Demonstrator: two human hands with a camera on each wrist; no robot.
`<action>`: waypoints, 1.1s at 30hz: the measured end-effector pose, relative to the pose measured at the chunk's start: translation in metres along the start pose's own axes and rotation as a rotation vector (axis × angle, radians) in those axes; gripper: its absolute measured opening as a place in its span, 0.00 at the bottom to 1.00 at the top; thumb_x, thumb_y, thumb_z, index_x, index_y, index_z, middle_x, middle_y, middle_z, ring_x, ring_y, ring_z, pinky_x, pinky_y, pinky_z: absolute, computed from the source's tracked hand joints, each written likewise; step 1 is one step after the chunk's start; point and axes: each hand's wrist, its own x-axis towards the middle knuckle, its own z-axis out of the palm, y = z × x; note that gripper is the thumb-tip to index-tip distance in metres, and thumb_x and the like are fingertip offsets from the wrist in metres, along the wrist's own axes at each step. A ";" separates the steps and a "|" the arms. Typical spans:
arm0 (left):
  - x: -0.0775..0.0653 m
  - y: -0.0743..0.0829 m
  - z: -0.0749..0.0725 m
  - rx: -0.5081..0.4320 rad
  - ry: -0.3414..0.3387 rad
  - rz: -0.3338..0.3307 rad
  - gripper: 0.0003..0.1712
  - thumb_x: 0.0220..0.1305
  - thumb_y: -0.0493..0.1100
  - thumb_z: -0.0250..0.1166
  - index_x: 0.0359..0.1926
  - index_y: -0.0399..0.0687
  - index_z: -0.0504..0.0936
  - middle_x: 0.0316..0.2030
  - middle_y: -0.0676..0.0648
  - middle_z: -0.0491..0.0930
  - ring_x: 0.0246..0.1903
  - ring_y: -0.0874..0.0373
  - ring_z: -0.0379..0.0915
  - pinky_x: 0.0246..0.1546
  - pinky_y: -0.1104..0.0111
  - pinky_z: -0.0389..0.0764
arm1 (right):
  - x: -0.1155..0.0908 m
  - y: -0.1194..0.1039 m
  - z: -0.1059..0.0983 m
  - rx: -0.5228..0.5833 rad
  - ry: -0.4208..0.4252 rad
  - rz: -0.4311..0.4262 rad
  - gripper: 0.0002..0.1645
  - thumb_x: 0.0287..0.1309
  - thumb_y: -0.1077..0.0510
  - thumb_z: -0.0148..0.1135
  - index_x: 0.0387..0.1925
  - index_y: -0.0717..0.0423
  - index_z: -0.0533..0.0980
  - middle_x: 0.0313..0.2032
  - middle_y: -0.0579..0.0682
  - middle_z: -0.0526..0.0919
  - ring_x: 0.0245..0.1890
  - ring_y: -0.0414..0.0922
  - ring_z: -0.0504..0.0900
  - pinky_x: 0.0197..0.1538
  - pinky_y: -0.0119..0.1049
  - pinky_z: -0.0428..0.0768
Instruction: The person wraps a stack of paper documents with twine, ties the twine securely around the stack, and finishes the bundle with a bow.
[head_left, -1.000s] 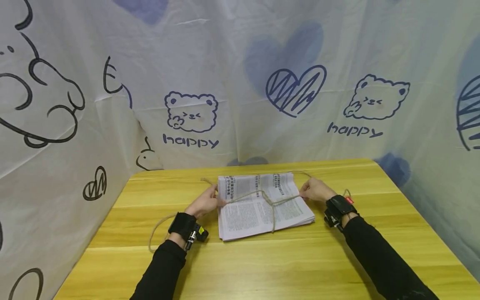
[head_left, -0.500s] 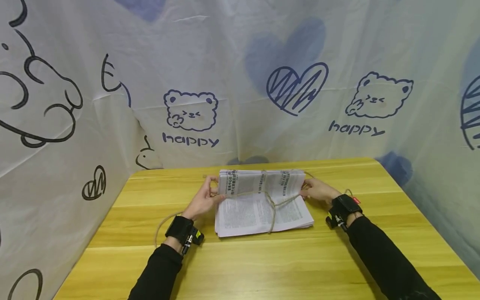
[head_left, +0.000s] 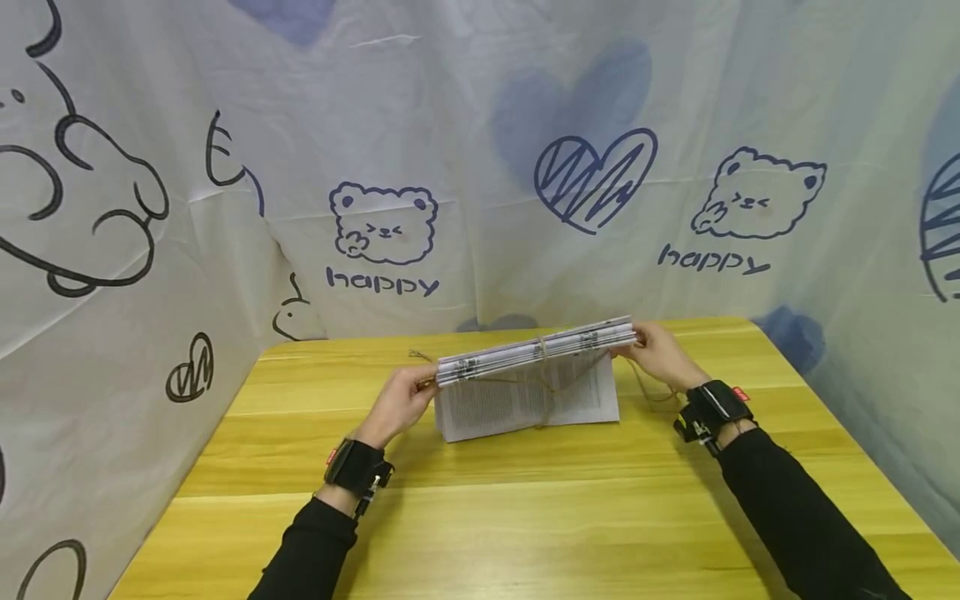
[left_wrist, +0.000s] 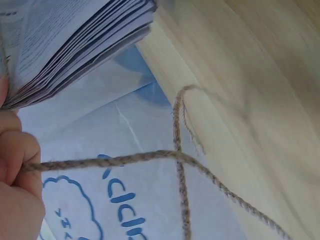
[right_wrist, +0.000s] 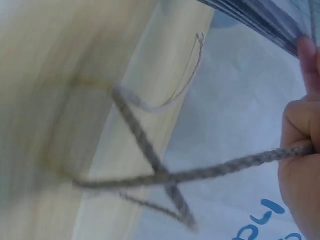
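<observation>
Gripping newsprint (head_left: pixel 487 408), left hand (head_left: pixel 397 404) and right hand (head_left: pixel 665 357) face "happy" lettering (head_left: pixel 382 282).

Newspaper stack (head_left: pixel 513 404) tipped steeper — layered edge (head_left: pixel 498 359) showing, right hand (head_left: pixel 666 358) raised

We look from the head forward and down, well back, across the surface (head_left: pixel 525 533) to the cloth (head_left: pixel 480 100). From the left wrist we peer close past the left grip (head_left: pixel 397 404), from the right past the right grip (head_left: pixel 666 354), both tilted, facing the cloth; all three views share the paper stack (head_left: pixel 495 404).
</observation>
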 end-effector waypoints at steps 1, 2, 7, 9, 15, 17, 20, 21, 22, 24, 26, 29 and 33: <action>-0.001 0.000 0.000 0.026 0.015 0.023 0.17 0.64 0.29 0.62 0.51 0.45 0.86 0.43 0.42 0.87 0.19 0.65 0.66 0.23 0.74 0.70 | -0.001 -0.001 -0.002 -0.010 0.005 -0.003 0.14 0.68 0.60 0.59 0.52 0.61 0.78 0.45 0.59 0.85 0.45 0.47 0.83 0.51 0.39 0.80; -0.001 0.000 0.000 0.058 0.030 0.060 0.18 0.64 0.28 0.62 0.51 0.46 0.86 0.43 0.43 0.87 0.19 0.65 0.65 0.22 0.73 0.68 | -0.003 -0.002 -0.005 -0.015 0.006 -0.001 0.14 0.67 0.61 0.59 0.52 0.61 0.78 0.46 0.59 0.85 0.45 0.46 0.83 0.49 0.36 0.81; -0.003 -0.001 0.000 0.274 0.109 0.317 0.23 0.62 0.28 0.63 0.55 0.53 0.84 0.48 0.47 0.86 0.35 0.57 0.85 0.34 0.66 0.83 | -0.008 -0.004 -0.014 -0.032 0.011 0.006 0.22 0.61 0.75 0.51 0.53 0.59 0.77 0.47 0.61 0.83 0.33 0.43 0.79 0.29 0.29 0.73; -0.005 -0.002 0.001 0.386 0.136 0.429 0.26 0.60 0.27 0.65 0.57 0.54 0.83 0.50 0.49 0.85 0.32 0.58 0.85 0.30 0.68 0.82 | -0.009 -0.003 -0.015 -0.053 0.010 -0.014 0.24 0.58 0.77 0.50 0.51 0.57 0.79 0.46 0.60 0.84 0.32 0.44 0.79 0.29 0.30 0.72; -0.013 -0.007 0.006 0.713 0.173 0.646 0.25 0.62 0.32 0.63 0.58 0.57 0.80 0.51 0.50 0.84 0.09 0.66 0.52 0.10 0.75 0.59 | -0.019 -0.002 -0.015 -0.157 0.003 -0.090 0.12 0.60 0.67 0.63 0.44 0.54 0.84 0.42 0.53 0.87 0.40 0.44 0.83 0.39 0.31 0.77; -0.016 -0.009 0.008 0.762 0.145 0.675 0.24 0.62 0.32 0.62 0.57 0.57 0.80 0.49 0.50 0.84 0.09 0.67 0.52 0.10 0.75 0.58 | -0.023 0.000 -0.014 -0.165 -0.032 -0.080 0.11 0.59 0.66 0.64 0.42 0.53 0.84 0.40 0.52 0.87 0.38 0.43 0.84 0.37 0.31 0.77; -0.022 -0.012 0.013 0.777 0.056 0.662 0.25 0.58 0.29 0.61 0.54 0.57 0.80 0.47 0.50 0.84 0.11 0.67 0.58 0.10 0.76 0.61 | -0.029 0.004 -0.012 -0.146 -0.129 -0.055 0.10 0.58 0.66 0.65 0.41 0.53 0.83 0.38 0.50 0.88 0.35 0.39 0.84 0.35 0.30 0.78; -0.024 -0.013 0.014 0.772 0.021 0.645 0.25 0.56 0.30 0.63 0.53 0.56 0.80 0.46 0.51 0.84 0.12 0.66 0.62 0.11 0.76 0.63 | -0.030 0.005 -0.012 -0.125 -0.169 -0.044 0.10 0.57 0.67 0.66 0.41 0.53 0.82 0.38 0.51 0.88 0.34 0.39 0.83 0.33 0.30 0.78; -0.026 -0.014 0.016 0.767 -0.016 0.622 0.25 0.55 0.31 0.64 0.53 0.56 0.80 0.46 0.51 0.84 0.13 0.65 0.66 0.11 0.75 0.65 | -0.032 0.006 -0.011 -0.100 -0.211 -0.026 0.11 0.56 0.67 0.65 0.41 0.54 0.81 0.37 0.51 0.88 0.33 0.38 0.83 0.31 0.29 0.77; -0.028 -0.015 0.018 0.752 -0.090 0.563 0.24 0.55 0.33 0.66 0.54 0.56 0.80 0.47 0.51 0.84 0.19 0.63 0.74 0.15 0.73 0.71 | -0.034 0.009 -0.010 -0.060 -0.289 -0.002 0.12 0.56 0.68 0.65 0.42 0.55 0.79 0.37 0.53 0.88 0.32 0.38 0.82 0.29 0.29 0.76; -0.030 -0.016 0.021 0.724 -0.150 0.505 0.24 0.57 0.36 0.67 0.56 0.55 0.81 0.48 0.51 0.84 0.25 0.61 0.79 0.20 0.71 0.77 | -0.036 0.013 -0.008 -0.020 -0.362 0.025 0.15 0.56 0.68 0.65 0.46 0.55 0.77 0.40 0.55 0.87 0.34 0.40 0.83 0.29 0.30 0.77; -0.031 -0.019 0.024 0.670 -0.202 0.433 0.24 0.58 0.36 0.66 0.57 0.54 0.82 0.50 0.50 0.84 0.29 0.60 0.83 0.27 0.68 0.81 | -0.038 0.019 -0.005 -0.002 -0.443 0.045 0.23 0.59 0.64 0.65 0.56 0.54 0.74 0.48 0.58 0.85 0.44 0.47 0.84 0.42 0.35 0.82; -0.032 -0.020 0.027 0.585 -0.251 0.365 0.24 0.57 0.35 0.66 0.55 0.54 0.84 0.51 0.53 0.85 0.40 0.59 0.85 0.38 0.67 0.84 | -0.037 0.025 -0.002 0.032 -0.509 0.058 0.35 0.62 0.62 0.64 0.70 0.50 0.65 0.65 0.62 0.72 0.62 0.59 0.74 0.59 0.50 0.76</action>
